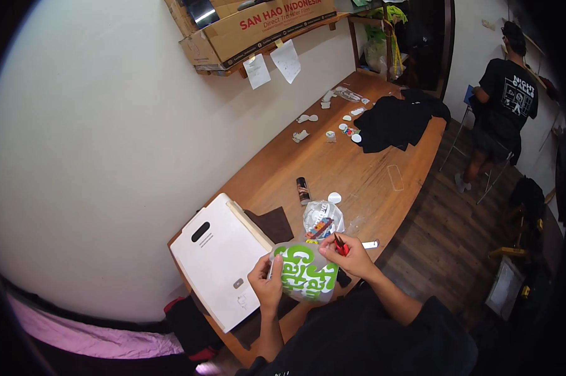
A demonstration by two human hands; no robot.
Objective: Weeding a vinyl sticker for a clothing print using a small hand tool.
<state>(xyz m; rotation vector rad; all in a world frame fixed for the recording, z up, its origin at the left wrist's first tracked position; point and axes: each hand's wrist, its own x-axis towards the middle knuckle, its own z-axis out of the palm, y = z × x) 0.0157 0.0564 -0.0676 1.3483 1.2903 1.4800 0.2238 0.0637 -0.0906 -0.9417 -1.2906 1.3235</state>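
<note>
A clear transfer film sheet (302,292) with green and white lettering is held up in front of me. My left hand (267,283) grips its left edge, thumb on the front. My right hand (353,257) is closed around a small red-and-black tool (341,245), which the fingers partly cover. The fingertips of that hand also meet the sheet's upper right edge. Just beyond the sheet, another clear film piece (322,217) with white and coloured print lies on the wooden table (374,182).
A white flat press-like device (217,260) stands at the left. Beyond are a dark can (303,190), a white disc (334,198), film scraps (308,118) and black cloth (392,122). Cardboard boxes (264,28) sit on a shelf. A person (507,94) is at the far right.
</note>
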